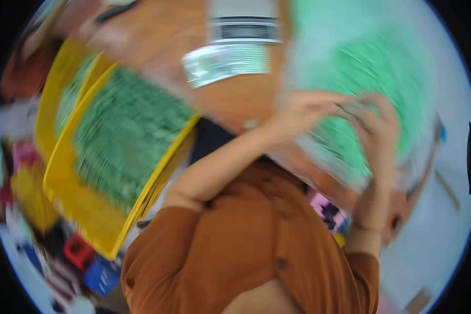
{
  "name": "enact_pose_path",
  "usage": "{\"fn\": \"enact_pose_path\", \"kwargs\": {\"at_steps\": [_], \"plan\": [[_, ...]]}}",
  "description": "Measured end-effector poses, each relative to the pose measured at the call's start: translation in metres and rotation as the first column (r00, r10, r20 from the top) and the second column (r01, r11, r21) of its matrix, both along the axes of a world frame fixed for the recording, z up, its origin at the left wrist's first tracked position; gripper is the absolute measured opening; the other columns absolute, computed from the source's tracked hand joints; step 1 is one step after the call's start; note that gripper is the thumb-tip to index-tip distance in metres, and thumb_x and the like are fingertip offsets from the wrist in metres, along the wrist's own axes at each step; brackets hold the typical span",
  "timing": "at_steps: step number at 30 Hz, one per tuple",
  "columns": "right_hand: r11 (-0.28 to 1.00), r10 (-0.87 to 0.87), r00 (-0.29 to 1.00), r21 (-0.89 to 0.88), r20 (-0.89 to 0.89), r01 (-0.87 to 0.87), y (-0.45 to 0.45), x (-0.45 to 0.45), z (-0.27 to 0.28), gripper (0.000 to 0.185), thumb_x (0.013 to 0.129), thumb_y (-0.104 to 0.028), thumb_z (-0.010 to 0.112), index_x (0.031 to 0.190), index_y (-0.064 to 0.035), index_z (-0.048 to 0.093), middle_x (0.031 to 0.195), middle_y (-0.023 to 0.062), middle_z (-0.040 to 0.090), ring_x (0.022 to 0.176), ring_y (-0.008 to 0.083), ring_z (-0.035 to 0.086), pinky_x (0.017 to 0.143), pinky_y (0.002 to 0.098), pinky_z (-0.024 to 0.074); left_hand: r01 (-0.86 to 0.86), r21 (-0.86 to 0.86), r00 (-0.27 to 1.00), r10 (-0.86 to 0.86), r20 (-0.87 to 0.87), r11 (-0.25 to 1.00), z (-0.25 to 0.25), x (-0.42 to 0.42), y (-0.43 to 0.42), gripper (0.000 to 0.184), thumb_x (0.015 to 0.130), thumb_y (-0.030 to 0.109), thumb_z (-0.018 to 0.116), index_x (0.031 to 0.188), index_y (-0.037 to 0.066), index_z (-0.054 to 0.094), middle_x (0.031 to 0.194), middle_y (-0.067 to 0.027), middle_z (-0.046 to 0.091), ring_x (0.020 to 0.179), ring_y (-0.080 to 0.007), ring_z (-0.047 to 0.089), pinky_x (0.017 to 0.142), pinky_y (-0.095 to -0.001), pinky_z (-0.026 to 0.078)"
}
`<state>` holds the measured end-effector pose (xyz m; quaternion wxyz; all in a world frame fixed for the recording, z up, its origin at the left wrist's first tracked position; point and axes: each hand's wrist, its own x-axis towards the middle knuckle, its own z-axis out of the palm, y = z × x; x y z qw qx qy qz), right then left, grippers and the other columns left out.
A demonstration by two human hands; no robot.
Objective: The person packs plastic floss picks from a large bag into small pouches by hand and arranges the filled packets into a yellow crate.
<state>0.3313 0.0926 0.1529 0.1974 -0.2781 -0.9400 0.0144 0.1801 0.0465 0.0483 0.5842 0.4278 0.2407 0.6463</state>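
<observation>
My left hand (311, 110) reaches across to the right, its fingertips pinched together against those of my right hand (381, 118). My right hand is curled, with thumb and fingers closed around something small and greenish that blur keeps me from naming. Both hands are over a large clear plastic bag (311, 44). A heap of thin bright green pieces (379, 65) fills the bag; their kind is too smeared to tell.
Two yellow crates (63, 214) stand at left, holding many darker green thin pieces (128, 125). A shiny striped packet (227, 62) lies on the brown table (157, 31) beside a grey-and-white device (243, 23). Assorted coloured items, including a blue one (100, 277), lie at lower left.
</observation>
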Motion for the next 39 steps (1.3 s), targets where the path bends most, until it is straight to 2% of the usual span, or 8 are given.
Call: {"fn": "enact_pose_path", "kwargs": {"at_steps": [7, 13, 16, 20, 23, 26, 33, 39], "plan": [[0.768, 0.638, 0.765, 0.002, -0.088, -0.640, -0.059, -0.080, 0.007, 0.029, 0.058, 0.004, 0.069, 0.087, -0.0015, 0.064, 0.094, 0.0138, 0.058, 0.080, 0.0326, 0.057, 0.066, 0.0382, 0.0478, -0.100, 0.225, 0.348, 0.246, -0.905, 0.969, 0.051, -0.085, -0.118, 0.028, 0.073, 0.008, 0.059, 0.100, 0.005, 0.060, 0.096, -0.0120, 0.063, 0.083, -0.0279, 0.062, 0.067, -0.0332, 0.051], [0.784, 0.525, 0.832, -0.277, -0.182, -0.555, -0.052, -0.077, -0.048, 0.024, 0.063, -0.002, 0.071, 0.086, -0.0021, 0.066, 0.089, 0.0115, 0.061, 0.076, 0.0290, 0.057, 0.064, 0.0348, 0.0451, -0.879, 0.470, -0.420, 0.339, -0.842, 0.077, -0.007, -0.240, -0.311, 0.017, 0.082, -0.001, 0.059, 0.098, 0.002, 0.064, 0.095, -0.0083, 0.066, 0.086, -0.0128, 0.061, 0.076, -0.0240, 0.047], [0.716, 0.583, 0.780, -0.311, -0.226, -0.625, -0.064, -0.088, -0.070, 0.021, 0.062, -0.006, 0.071, 0.082, -0.0048, 0.065, 0.083, 0.0069, 0.063, 0.074, 0.0242, 0.059, 0.063, 0.0338, 0.0464, -0.959, -0.283, 0.272, -0.264, -0.925, 0.006, -0.095, -0.278, -0.410, 0.039, 0.080, 0.017, 0.067, 0.114, 0.002, 0.057, 0.108, -0.0108, 0.061, 0.100, -0.0198, 0.056, 0.085, -0.0303, 0.044], [0.782, 0.427, 0.845, -0.338, -0.322, -0.524, -0.025, -0.019, -0.054, 0.012, 0.068, -0.011, 0.069, 0.080, -0.0082, 0.066, 0.080, 0.0056, 0.064, 0.070, 0.0225, 0.060, 0.060, 0.0321, 0.0469, -0.476, -0.879, 0.876, 0.079, -0.475, -0.010, -0.069, -0.253, -0.402, 0.055, 0.085, 0.028, 0.058, 0.128, -0.001, 0.041, 0.118, -0.0160, 0.054, 0.104, -0.0244, 0.055, 0.089, -0.0352, 0.043], [0.808, -0.435, 0.811, -0.566, -0.392, 0.160, 0.008, 0.080, -0.015, 0.013, 0.071, -0.008, 0.065, 0.083, -0.0051, 0.065, 0.083, 0.0079, 0.064, 0.076, 0.0248, 0.060, 0.064, 0.0320, 0.0476, -0.460, -0.887, 0.887, 0.058, -0.458, 0.031, -0.093, -0.279, -0.424, 0.061, 0.088, 0.043, 0.052, 0.131, 0.002, 0.037, 0.127, -0.0124, 0.046, 0.115, -0.0229, 0.047, 0.093, -0.0411, 0.039], [0.976, -0.200, 0.970, -0.063, 0.140, 0.210, 0.021, 0.170, -0.037, 0.015, 0.070, -0.008, 0.064, 0.084, -0.0058, 0.066, 0.084, 0.0077, 0.063, 0.080, 0.0252, 0.060, 0.067, 0.0332, 0.0484, -0.771, -0.511, 0.634, -0.396, -0.664, -0.379, -0.060, -0.227, -0.351, 0.076, 0.085, 0.056, 0.049, 0.136, 0.003, 0.031, 0.139, -0.0146, 0.034, 0.128, -0.0255, 0.034, 0.102, -0.0440, 0.032], [0.997, -0.035, 0.936, -0.053, 0.351, 0.057, -0.006, 0.150, -0.075, 0.034, 0.069, -0.006, 0.058, 0.103, -0.0095, 0.059, 0.105, 0.0060, 0.056, 0.093, 0.0215, 0.054, 0.079, 0.0334, 0.0431, -0.905, -0.014, -0.126, -0.299, -0.946, 0.425, 0.015, -0.229, -0.248, 0.042, 0.093, 0.032, 0.050, 0.120, 0.000, 0.052, 0.114, -0.0192, 0.056, 0.105, -0.0304, 0.055, 0.087, -0.0407, 0.047], [0.987, 0.141, 0.950, 0.037, 0.278, -0.157, 0.030, 0.149, -0.117, 0.025, 0.071, -0.013, 0.058, 0.095, -0.0068, 0.056, 0.099, 0.0052, 0.055, 0.090, 0.0215, 0.053, 0.080, 0.0333, 0.0410, -0.613, 0.050, 0.020, 0.079, -0.997, 0.788, 0.021, -0.148, -0.146, 0.022, 0.087, 0.009, 0.056, 0.107, -0.001, 0.059, 0.111, -0.0132, 0.060, 0.103, -0.0248, 0.056, 0.087, -0.0356, 0.044]]}}
